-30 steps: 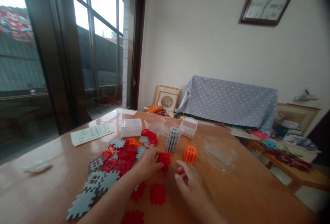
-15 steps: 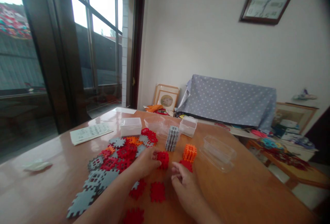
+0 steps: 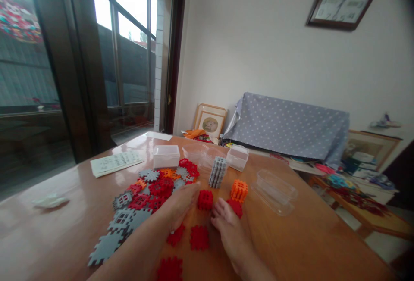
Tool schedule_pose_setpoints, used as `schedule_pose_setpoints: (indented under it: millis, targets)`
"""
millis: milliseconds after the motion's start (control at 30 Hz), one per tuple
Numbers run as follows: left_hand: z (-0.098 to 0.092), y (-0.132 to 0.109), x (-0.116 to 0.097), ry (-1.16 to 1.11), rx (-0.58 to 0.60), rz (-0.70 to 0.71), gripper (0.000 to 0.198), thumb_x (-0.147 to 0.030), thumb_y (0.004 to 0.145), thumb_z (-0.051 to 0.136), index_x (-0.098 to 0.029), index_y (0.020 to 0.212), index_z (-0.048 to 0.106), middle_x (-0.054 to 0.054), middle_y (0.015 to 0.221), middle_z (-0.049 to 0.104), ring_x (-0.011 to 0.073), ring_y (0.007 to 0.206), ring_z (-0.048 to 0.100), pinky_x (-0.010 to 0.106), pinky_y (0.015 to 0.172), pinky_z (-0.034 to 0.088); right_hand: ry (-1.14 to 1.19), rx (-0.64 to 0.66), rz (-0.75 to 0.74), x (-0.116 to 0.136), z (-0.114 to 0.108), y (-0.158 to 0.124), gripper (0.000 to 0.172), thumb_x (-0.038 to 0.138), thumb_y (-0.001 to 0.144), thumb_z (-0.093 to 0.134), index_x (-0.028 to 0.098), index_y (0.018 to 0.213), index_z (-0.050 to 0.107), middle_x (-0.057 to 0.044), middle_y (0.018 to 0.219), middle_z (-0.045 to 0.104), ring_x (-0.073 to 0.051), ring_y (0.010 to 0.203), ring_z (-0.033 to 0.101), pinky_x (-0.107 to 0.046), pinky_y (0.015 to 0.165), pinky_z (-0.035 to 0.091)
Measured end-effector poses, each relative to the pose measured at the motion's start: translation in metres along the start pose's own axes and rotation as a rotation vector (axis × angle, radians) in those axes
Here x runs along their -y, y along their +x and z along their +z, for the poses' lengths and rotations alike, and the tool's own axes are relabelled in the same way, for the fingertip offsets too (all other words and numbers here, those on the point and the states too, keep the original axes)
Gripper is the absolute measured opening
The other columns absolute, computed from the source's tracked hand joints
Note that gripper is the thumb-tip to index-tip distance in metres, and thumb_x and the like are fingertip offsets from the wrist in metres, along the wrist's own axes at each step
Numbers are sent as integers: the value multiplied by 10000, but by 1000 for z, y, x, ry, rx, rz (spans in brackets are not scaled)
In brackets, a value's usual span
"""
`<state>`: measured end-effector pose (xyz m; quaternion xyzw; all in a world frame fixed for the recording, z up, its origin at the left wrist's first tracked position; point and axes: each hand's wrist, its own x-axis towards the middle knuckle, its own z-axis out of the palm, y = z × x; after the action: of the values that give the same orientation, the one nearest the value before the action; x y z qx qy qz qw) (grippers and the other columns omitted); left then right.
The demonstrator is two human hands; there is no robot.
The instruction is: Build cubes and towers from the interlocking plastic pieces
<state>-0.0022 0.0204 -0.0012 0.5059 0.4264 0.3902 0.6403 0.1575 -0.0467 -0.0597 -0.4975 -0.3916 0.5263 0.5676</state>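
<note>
A small red stack of notched plastic building tiles (image 3: 205,199) stands between my hands. My left hand (image 3: 185,201) is open at its left side, fingers stretched forward, holding nothing. On its other side my right hand (image 3: 228,220) is open, fingers extended close to the stack; whether they touch it I cannot tell. Just beyond the right fingers lies a red tile pile (image 3: 235,207), with an orange tile stack (image 3: 239,190) behind. A tall grey tile stack (image 3: 217,172) rises behind the red one. Nearer me lie a flat red tile (image 3: 199,237) and another red tile (image 3: 170,268).
Loose grey and red tiles (image 3: 139,220) spread across the left of the wooden table (image 3: 310,238). Clear plastic boxes (image 3: 166,157) and a clear lidded container (image 3: 274,190) stand farther back. Written paper (image 3: 117,162) and a crumpled white wrapper (image 3: 51,201) lie left.
My left hand has let go of the red stack and drawn slightly back to its left. My right hand has moved a little nearer the stack. The view has shifted slightly.
</note>
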Motion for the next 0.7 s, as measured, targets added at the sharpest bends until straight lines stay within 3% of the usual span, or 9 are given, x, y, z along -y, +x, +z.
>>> schedule_pose_setpoints:
  millis: [133,233,533,700]
  targets:
    - [10,-9,-9,-133,4,-111,643,-645,829,577,-162,1254,561,163,1375,601,278,1389,449,409,1141,348,107,11,60,2,3,0,840,242,752,656,173,1523,327,-163,1570,370,-253,1407,435,-412,1148,361]
    - [16,-15,-15,-131,18,-148,731,-703,845,506,-140,1310,530,167,1489,495,286,1469,326,422,1178,296,152,18,71,1,2,1,827,239,748,670,177,1511,357,-159,1562,387,-256,1402,441,-409,1138,379]
    - [22,-20,-15,-122,-24,-102,781,-732,831,515,-163,1365,501,149,1555,410,281,1483,297,410,1151,359,130,51,81,2,0,2,807,266,751,674,186,1501,385,-146,1570,378,-247,1414,425,-395,1131,391]
    - [22,-19,-14,-150,-45,-138,778,-698,859,507,-166,1423,439,148,1592,340,286,1506,226,438,1188,296,131,34,86,6,2,0,789,225,730,690,198,1475,430,-140,1566,388,-252,1410,431,-404,1129,393]
